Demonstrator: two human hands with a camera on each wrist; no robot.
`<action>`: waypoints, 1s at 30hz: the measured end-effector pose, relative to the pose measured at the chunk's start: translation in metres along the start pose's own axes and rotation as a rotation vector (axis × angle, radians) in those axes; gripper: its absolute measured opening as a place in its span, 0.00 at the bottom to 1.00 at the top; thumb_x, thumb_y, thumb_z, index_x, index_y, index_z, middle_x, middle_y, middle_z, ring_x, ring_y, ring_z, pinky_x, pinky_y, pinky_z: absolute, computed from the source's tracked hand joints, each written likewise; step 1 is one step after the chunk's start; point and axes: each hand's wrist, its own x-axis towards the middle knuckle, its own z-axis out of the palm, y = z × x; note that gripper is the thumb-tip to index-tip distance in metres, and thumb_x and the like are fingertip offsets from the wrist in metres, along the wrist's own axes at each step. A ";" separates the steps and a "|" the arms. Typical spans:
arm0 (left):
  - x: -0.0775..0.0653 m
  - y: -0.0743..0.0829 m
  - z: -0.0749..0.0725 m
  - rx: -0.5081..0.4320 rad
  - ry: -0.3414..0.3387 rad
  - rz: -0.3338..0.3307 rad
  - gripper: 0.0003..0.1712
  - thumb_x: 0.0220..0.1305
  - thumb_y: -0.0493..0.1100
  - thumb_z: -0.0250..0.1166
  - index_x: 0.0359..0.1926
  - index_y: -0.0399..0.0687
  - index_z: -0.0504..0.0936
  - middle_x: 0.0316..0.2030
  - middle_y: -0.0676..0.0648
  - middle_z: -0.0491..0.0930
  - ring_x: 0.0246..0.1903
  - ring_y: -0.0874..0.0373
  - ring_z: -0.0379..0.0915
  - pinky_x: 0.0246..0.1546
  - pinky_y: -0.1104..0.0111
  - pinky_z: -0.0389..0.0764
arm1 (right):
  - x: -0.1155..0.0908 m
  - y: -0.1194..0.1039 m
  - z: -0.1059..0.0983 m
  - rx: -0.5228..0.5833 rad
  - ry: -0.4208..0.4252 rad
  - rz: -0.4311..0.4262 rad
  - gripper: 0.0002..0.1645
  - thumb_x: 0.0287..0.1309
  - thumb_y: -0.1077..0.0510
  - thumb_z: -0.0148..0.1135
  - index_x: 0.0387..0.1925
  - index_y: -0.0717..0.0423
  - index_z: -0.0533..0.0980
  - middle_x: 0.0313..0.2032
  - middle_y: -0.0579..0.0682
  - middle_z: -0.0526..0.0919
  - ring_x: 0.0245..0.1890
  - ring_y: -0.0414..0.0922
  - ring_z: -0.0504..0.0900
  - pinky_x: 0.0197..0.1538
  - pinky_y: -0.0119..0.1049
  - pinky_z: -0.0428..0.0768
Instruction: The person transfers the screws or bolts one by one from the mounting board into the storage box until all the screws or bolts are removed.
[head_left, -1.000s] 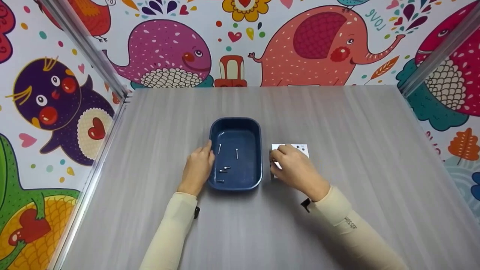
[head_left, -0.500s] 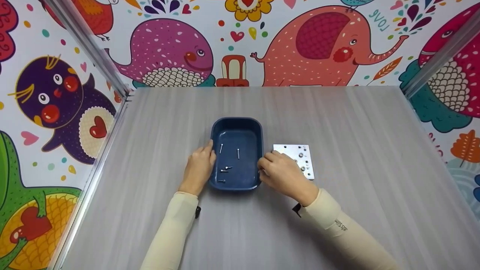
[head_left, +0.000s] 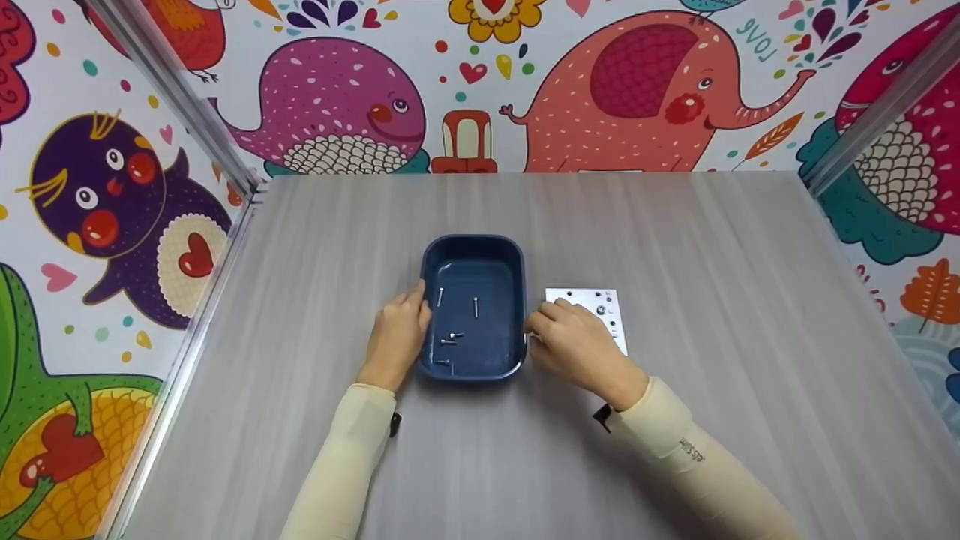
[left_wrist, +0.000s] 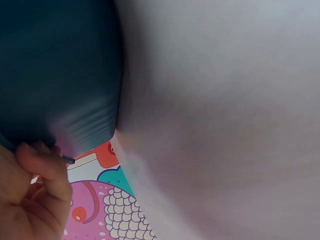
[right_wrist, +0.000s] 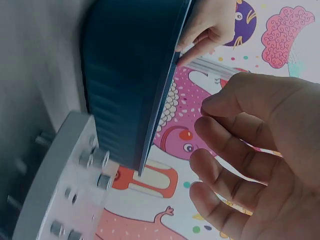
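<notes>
On the grey wood-grain table (head_left: 675, 225), a dark blue tray (head_left: 480, 277) sits with its long axis running away from the person, and a silvery plate (head_left: 589, 297) lies just beside it on the right. The right hand (head_left: 581, 349) hangs between the two, partly over the plate's near left part, its fingertips just beside the tray's right rim; whether they touch it I cannot tell. The plate is therefore below and to the right of this hand, and much nearer to it than to the left hand (head_left: 394, 330). In the right wrist view its fingers are loosely bent, with thumb and fingertips apart and nothing between them. The left hand pinches the tray's left rim. Inside the tray, to the left of the right hand, lie small metallic screws (head_left: 475, 307), some nearly along its length, others more crosswise. The tray looks like smooth moulded plastic, with rounded corners, a thin lip and faint ribbing on its outer wall. The plate appears to be metal: flat, thick-edged and drilled with holes, with cylindrical screw heads (right_wrist: 100, 157) standing proud of its face and threaded ends jutting from the opposite side.
</notes>
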 end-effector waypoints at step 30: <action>0.000 0.002 -0.002 0.026 -0.030 -0.009 0.20 0.67 0.34 0.62 0.59 0.30 0.79 0.34 0.34 0.83 0.34 0.36 0.82 0.35 0.51 0.83 | -0.047 0.045 -0.038 -0.010 -0.071 0.178 0.13 0.41 0.69 0.74 0.32 0.56 0.81 0.30 0.48 0.80 0.30 0.50 0.77 0.33 0.45 0.77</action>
